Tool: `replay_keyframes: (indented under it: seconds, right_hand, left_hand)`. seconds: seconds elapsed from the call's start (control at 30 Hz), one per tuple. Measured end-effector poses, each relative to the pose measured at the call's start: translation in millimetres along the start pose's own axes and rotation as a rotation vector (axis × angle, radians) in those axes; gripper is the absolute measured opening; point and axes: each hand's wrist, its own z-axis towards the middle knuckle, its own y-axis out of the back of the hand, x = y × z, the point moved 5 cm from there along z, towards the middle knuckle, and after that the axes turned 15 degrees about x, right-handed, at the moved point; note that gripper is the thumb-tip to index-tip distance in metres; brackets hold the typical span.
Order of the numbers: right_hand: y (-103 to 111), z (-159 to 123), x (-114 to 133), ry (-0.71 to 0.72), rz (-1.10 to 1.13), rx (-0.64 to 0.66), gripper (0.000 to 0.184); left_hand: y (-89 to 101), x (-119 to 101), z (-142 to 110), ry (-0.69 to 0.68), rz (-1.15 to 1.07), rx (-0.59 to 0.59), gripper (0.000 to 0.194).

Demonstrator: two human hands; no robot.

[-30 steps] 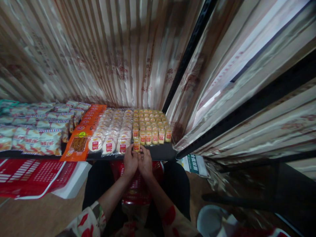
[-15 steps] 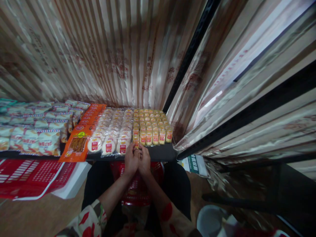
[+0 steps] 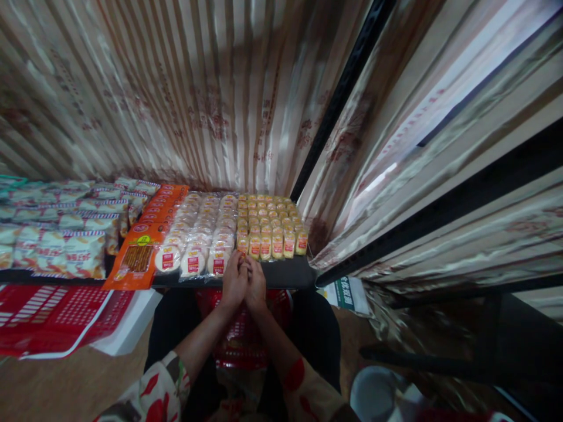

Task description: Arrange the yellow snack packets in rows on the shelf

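Note:
My left hand and my right hand are pressed side by side at the front edge of a dark shelf. Their fingertips meet on a small yellow snack packet at the front left of a block of several rows of yellow packets. Both hands are closed in a pinch around it. Just left of the hands stand rows of round white cakes in clear wrappers.
Orange snack packs and white bagged snacks fill the shelf to the left. A red basket sits between my knees. A red crate lies at lower left, a white bucket at lower right. Striped plastic sheeting hangs behind.
Both hands have pushed the yellow packet slightly forward into its row. The hands stay together.

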Motion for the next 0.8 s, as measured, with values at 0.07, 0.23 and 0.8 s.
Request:
replay_keyframes:
  seconds: [0.07,0.23,0.8]
  right_hand:
    - [0.5,0.1,0.6,-0.002,-0.006,0.000,0.038]
    - [1.6,0.0,3.7,0.014,-0.052,0.013,0.040]
    - [0.8,-7.1,-0.1,0.127,0.024,-0.013,0.040]
  left_hand:
    - [-0.4,0.6,-0.5,-0.002,0.010,0.004,0.038]
    - [1.0,-2.1,-3.6,0.005,0.006,-0.004,0.035]
    - [17.9,-17.4,-17.8,-0.312,0.579,-0.005,0.043]
